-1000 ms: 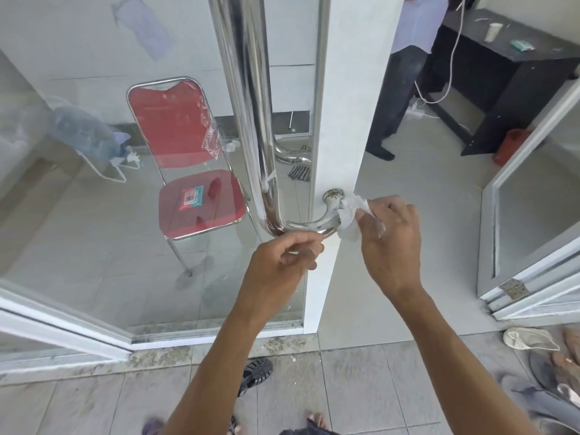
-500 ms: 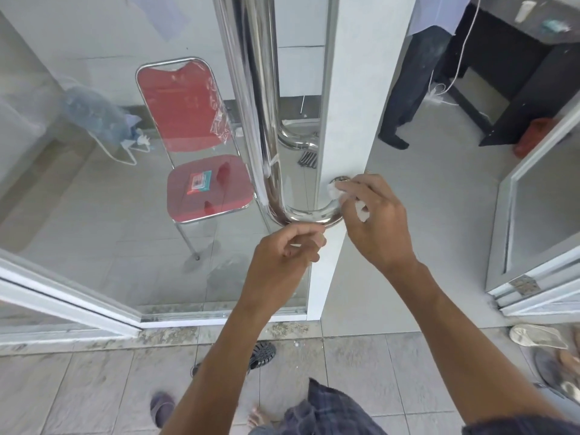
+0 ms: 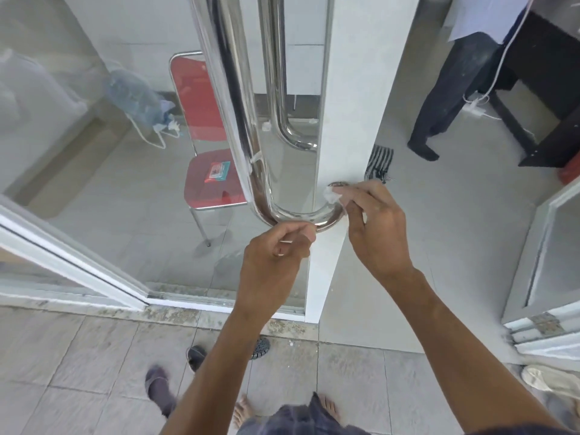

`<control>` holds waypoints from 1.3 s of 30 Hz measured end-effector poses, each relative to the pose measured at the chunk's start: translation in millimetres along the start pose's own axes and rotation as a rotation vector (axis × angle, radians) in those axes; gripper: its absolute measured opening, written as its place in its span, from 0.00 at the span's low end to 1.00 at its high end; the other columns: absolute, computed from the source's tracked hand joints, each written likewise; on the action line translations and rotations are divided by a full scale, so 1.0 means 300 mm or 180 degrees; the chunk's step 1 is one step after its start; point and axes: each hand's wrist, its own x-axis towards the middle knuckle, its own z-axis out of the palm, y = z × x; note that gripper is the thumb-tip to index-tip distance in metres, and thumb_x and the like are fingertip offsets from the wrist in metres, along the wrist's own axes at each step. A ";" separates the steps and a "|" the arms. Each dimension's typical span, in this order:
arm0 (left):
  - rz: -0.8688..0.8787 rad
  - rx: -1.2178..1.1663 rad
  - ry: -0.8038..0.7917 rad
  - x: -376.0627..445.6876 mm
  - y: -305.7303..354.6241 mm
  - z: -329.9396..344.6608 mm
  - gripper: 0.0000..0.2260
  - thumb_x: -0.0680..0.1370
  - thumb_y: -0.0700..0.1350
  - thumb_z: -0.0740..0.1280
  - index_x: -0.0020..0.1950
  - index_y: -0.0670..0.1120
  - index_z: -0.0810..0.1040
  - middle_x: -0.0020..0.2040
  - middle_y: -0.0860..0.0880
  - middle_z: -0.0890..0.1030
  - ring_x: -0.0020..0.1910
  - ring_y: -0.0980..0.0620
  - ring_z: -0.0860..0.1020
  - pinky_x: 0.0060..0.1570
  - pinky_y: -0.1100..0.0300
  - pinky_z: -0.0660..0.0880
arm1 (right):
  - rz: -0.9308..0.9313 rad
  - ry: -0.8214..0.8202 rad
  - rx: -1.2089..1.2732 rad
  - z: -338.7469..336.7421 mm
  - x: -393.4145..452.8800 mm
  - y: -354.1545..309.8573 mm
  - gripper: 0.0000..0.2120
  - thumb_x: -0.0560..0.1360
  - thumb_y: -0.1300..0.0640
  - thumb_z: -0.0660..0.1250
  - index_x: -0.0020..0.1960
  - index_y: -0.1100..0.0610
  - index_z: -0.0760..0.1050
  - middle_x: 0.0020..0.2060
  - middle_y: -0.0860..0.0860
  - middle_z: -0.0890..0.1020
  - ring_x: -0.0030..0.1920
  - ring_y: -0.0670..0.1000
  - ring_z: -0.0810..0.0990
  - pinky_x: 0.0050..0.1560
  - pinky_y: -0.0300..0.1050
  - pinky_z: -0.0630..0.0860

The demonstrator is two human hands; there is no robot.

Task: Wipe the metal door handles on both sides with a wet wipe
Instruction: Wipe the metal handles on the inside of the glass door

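I see my right hand (image 3: 375, 229) pinching the wipe (image 3: 329, 194) against the near handle (image 3: 251, 158) where its lower bend meets the round mount on the white door frame (image 3: 351, 89). My left hand (image 3: 276, 255) sits just under the bottom curve of that handle, fingers (image 3: 301, 235) curled; they seem to hold nothing, touching or nearly touching the metal. A second handle (image 3: 276, 73) shows through the glass on the far side. Behind the glass stands a red chair (image 3: 201, 89) with a packet (image 3: 217, 171) on its seat.
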 end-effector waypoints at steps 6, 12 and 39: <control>-0.0120 -0.0057 0.0401 -0.026 0.013 0.063 0.08 0.74 0.56 0.68 0.47 0.56 0.85 0.41 0.55 0.86 0.44 0.52 0.85 0.55 0.42 0.79 | -0.0215 -0.0038 0.0128 -0.005 -0.025 0.009 0.13 0.79 0.69 0.63 0.59 0.62 0.82 0.41 0.53 0.75 0.40 0.57 0.78 0.42 0.50 0.78; -0.0214 -0.0003 0.0649 -0.038 0.002 0.089 0.06 0.79 0.49 0.69 0.43 0.54 0.85 0.41 0.56 0.86 0.43 0.54 0.84 0.55 0.44 0.79 | -0.0342 -0.0107 0.0238 -0.010 -0.015 0.054 0.15 0.77 0.71 0.64 0.59 0.60 0.83 0.40 0.50 0.74 0.38 0.48 0.75 0.41 0.38 0.72; -0.0317 -0.0064 0.0779 -0.087 -0.046 0.054 0.04 0.79 0.48 0.69 0.49 0.53 0.83 0.43 0.58 0.85 0.41 0.56 0.85 0.52 0.52 0.82 | 0.2331 0.0521 0.2620 0.058 -0.113 -0.069 0.12 0.81 0.65 0.63 0.49 0.49 0.77 0.44 0.54 0.84 0.41 0.47 0.84 0.47 0.45 0.84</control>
